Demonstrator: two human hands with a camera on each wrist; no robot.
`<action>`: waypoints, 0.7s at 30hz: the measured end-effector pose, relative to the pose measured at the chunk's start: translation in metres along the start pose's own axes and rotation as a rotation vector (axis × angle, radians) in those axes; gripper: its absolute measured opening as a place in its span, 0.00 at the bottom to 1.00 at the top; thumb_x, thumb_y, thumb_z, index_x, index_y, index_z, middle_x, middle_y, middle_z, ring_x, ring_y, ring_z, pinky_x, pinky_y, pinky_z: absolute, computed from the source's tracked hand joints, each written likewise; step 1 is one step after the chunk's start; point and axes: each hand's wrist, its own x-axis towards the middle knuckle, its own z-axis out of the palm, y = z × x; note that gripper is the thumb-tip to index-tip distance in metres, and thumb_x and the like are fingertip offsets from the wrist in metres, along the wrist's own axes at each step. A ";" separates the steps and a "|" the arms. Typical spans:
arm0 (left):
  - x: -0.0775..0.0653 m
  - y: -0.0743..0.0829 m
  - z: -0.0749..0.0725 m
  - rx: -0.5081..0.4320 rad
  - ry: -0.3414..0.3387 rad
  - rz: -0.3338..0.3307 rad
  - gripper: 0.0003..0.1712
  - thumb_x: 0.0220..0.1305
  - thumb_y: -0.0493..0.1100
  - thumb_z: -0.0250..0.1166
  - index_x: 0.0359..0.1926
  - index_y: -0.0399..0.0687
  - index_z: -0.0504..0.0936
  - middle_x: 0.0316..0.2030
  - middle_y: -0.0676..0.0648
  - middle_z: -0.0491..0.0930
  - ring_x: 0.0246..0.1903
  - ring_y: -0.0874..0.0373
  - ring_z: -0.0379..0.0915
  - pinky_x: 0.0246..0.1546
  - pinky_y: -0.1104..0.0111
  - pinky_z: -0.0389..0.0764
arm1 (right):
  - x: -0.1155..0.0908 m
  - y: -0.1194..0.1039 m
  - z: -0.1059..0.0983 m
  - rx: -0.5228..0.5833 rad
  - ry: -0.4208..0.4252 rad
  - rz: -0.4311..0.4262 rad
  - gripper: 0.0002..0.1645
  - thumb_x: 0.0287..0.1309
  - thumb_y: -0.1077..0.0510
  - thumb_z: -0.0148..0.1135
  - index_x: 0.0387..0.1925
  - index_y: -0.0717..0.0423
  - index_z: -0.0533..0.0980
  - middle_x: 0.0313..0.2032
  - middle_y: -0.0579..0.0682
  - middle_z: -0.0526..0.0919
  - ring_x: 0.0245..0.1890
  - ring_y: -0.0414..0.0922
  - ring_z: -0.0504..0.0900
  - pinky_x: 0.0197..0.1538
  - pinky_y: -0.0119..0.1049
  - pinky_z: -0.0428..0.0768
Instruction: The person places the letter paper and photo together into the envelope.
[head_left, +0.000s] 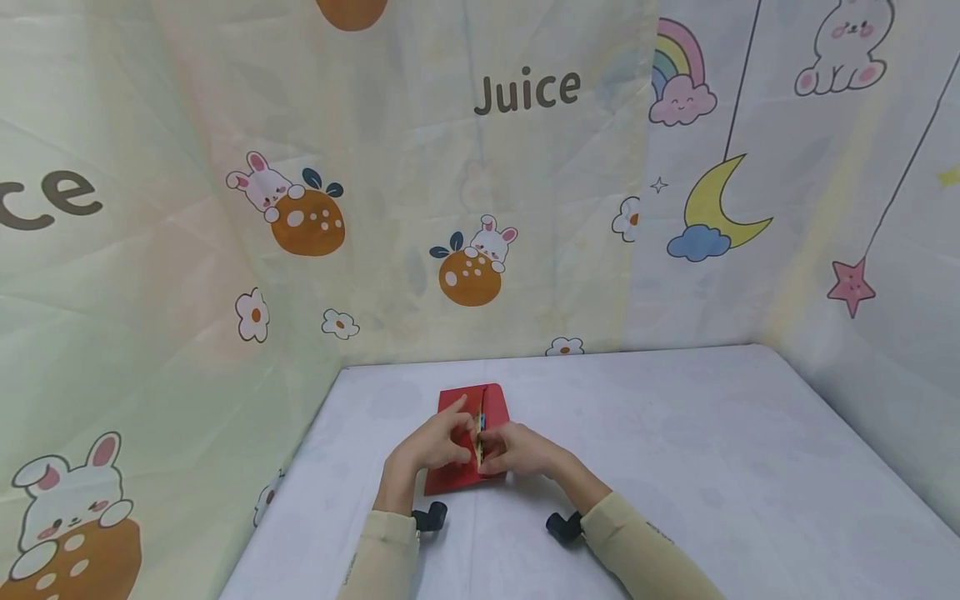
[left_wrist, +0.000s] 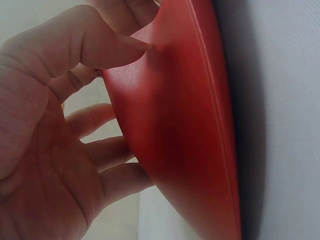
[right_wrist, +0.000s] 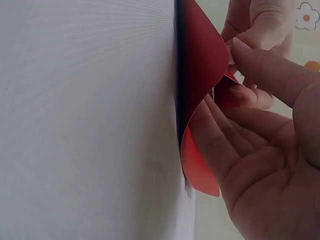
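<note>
A red paper envelope (head_left: 453,477) lies on the white table, its flap (head_left: 497,408) spread to the right. In its opening a narrow yellowish strip with a bit of blue (head_left: 481,422) shows; its kind is unclear. My left hand (head_left: 435,440) grips the envelope's left side by the opening, thumb (left_wrist: 112,47) on the red face and the other fingers behind the edge. From the right, my right hand (head_left: 521,450) pinches at the opening, its thumb (right_wrist: 270,70) against the red edge and fingers (right_wrist: 212,135) inside the fold. The right fingertips are partly hidden.
The white table (head_left: 637,467) extends to both sides and behind the envelope. Printed cloth walls (head_left: 390,125) with cartoon rabbits close it in at the back and sides. Black wrist cameras (head_left: 431,517) sit below both hands.
</note>
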 end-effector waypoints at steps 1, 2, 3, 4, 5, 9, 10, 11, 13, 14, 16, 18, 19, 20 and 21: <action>0.000 0.000 0.000 -0.001 0.001 0.001 0.16 0.53 0.39 0.77 0.37 0.63 0.82 0.83 0.47 0.50 0.76 0.37 0.56 0.55 0.52 0.85 | 0.000 0.000 0.000 -0.009 0.009 0.004 0.25 0.60 0.56 0.75 0.58 0.56 0.82 0.43 0.48 0.90 0.39 0.42 0.86 0.45 0.35 0.84; 0.000 0.000 0.000 -0.002 0.001 0.002 0.16 0.53 0.39 0.77 0.37 0.63 0.82 0.83 0.47 0.50 0.76 0.37 0.56 0.55 0.52 0.85 | 0.000 0.000 0.000 -0.018 0.017 0.009 0.23 0.60 0.55 0.75 0.56 0.55 0.83 0.41 0.47 0.89 0.38 0.42 0.85 0.44 0.35 0.83; 0.000 0.000 0.000 -0.003 0.001 0.004 0.16 0.53 0.39 0.77 0.37 0.63 0.82 0.83 0.46 0.50 0.76 0.36 0.55 0.55 0.51 0.85 | 0.001 0.000 0.000 -0.025 0.022 0.015 0.21 0.61 0.54 0.75 0.54 0.54 0.84 0.39 0.46 0.89 0.37 0.42 0.84 0.43 0.35 0.82; 0.000 0.000 0.000 -0.003 0.001 0.005 0.16 0.53 0.39 0.77 0.37 0.62 0.82 0.83 0.46 0.50 0.77 0.36 0.55 0.55 0.51 0.85 | 0.000 0.000 0.001 -0.028 0.025 0.022 0.20 0.61 0.53 0.75 0.54 0.52 0.84 0.39 0.45 0.88 0.37 0.42 0.83 0.42 0.35 0.81; 0.000 0.000 0.000 -0.003 0.001 0.006 0.15 0.53 0.39 0.77 0.37 0.62 0.82 0.83 0.46 0.50 0.77 0.36 0.54 0.56 0.50 0.84 | 0.000 0.000 0.001 -0.033 0.025 0.030 0.19 0.61 0.53 0.75 0.53 0.52 0.84 0.38 0.44 0.87 0.37 0.42 0.82 0.43 0.35 0.81; 0.000 0.000 -0.001 -0.004 -0.001 0.008 0.15 0.54 0.39 0.77 0.38 0.61 0.82 0.83 0.46 0.51 0.77 0.35 0.53 0.58 0.49 0.83 | -0.002 -0.002 0.001 -0.070 0.008 0.056 0.25 0.61 0.50 0.75 0.58 0.52 0.82 0.41 0.45 0.85 0.43 0.44 0.78 0.44 0.38 0.78; 0.000 0.000 -0.001 -0.004 -0.002 0.008 0.15 0.54 0.39 0.77 0.38 0.60 0.82 0.83 0.46 0.50 0.77 0.35 0.53 0.58 0.49 0.83 | -0.003 -0.003 0.001 -0.080 0.005 0.062 0.28 0.60 0.49 0.75 0.60 0.52 0.81 0.41 0.45 0.83 0.44 0.44 0.77 0.44 0.39 0.77; 0.001 0.000 -0.001 -0.004 -0.002 0.008 0.15 0.54 0.39 0.77 0.38 0.60 0.82 0.83 0.46 0.50 0.77 0.35 0.54 0.58 0.49 0.83 | -0.003 -0.003 0.001 -0.093 0.003 0.066 0.29 0.60 0.48 0.75 0.61 0.53 0.81 0.42 0.46 0.82 0.44 0.45 0.75 0.44 0.39 0.76; 0.001 0.000 -0.001 -0.005 -0.002 0.007 0.14 0.54 0.39 0.77 0.38 0.60 0.82 0.83 0.46 0.50 0.77 0.36 0.54 0.57 0.50 0.84 | -0.004 -0.004 0.001 -0.105 -0.001 0.076 0.32 0.60 0.47 0.75 0.64 0.52 0.80 0.42 0.47 0.80 0.45 0.45 0.74 0.43 0.40 0.75; 0.001 0.000 -0.001 -0.005 -0.003 0.007 0.14 0.54 0.39 0.77 0.38 0.60 0.82 0.83 0.46 0.50 0.77 0.36 0.54 0.57 0.51 0.84 | -0.004 -0.004 0.002 -0.110 -0.004 0.079 0.34 0.60 0.46 0.74 0.66 0.52 0.79 0.42 0.48 0.78 0.45 0.45 0.73 0.42 0.40 0.74; 0.001 0.000 0.000 -0.008 -0.004 0.009 0.14 0.55 0.39 0.77 0.38 0.60 0.82 0.83 0.46 0.50 0.77 0.36 0.54 0.56 0.51 0.84 | -0.004 -0.003 0.002 -0.118 -0.012 0.069 0.34 0.61 0.46 0.74 0.67 0.51 0.78 0.43 0.49 0.78 0.46 0.46 0.73 0.42 0.39 0.74; 0.000 0.000 0.000 -0.010 -0.004 0.012 0.14 0.54 0.39 0.77 0.38 0.60 0.82 0.83 0.45 0.50 0.77 0.36 0.55 0.56 0.51 0.84 | -0.004 -0.002 0.003 -0.125 -0.020 0.054 0.36 0.61 0.46 0.74 0.68 0.51 0.77 0.45 0.49 0.78 0.47 0.45 0.73 0.43 0.38 0.75; 0.000 0.000 0.000 -0.009 -0.003 0.014 0.14 0.54 0.39 0.77 0.38 0.60 0.82 0.83 0.45 0.51 0.77 0.36 0.55 0.56 0.50 0.84 | -0.004 -0.002 0.003 -0.130 -0.023 0.049 0.37 0.61 0.46 0.74 0.69 0.51 0.76 0.46 0.50 0.78 0.48 0.45 0.73 0.44 0.38 0.75; 0.000 0.000 0.000 -0.006 -0.002 0.016 0.14 0.54 0.38 0.76 0.37 0.61 0.82 0.83 0.45 0.51 0.77 0.35 0.55 0.57 0.49 0.84 | -0.004 -0.002 0.003 -0.139 -0.025 0.039 0.37 0.61 0.46 0.74 0.69 0.51 0.76 0.46 0.50 0.78 0.48 0.45 0.73 0.45 0.38 0.76; 0.000 0.000 0.000 -0.003 -0.001 0.017 0.14 0.54 0.38 0.76 0.37 0.61 0.82 0.83 0.44 0.51 0.77 0.35 0.55 0.58 0.48 0.83 | -0.004 -0.002 0.003 -0.147 -0.025 0.030 0.37 0.61 0.46 0.74 0.69 0.52 0.76 0.47 0.50 0.78 0.49 0.45 0.73 0.46 0.37 0.76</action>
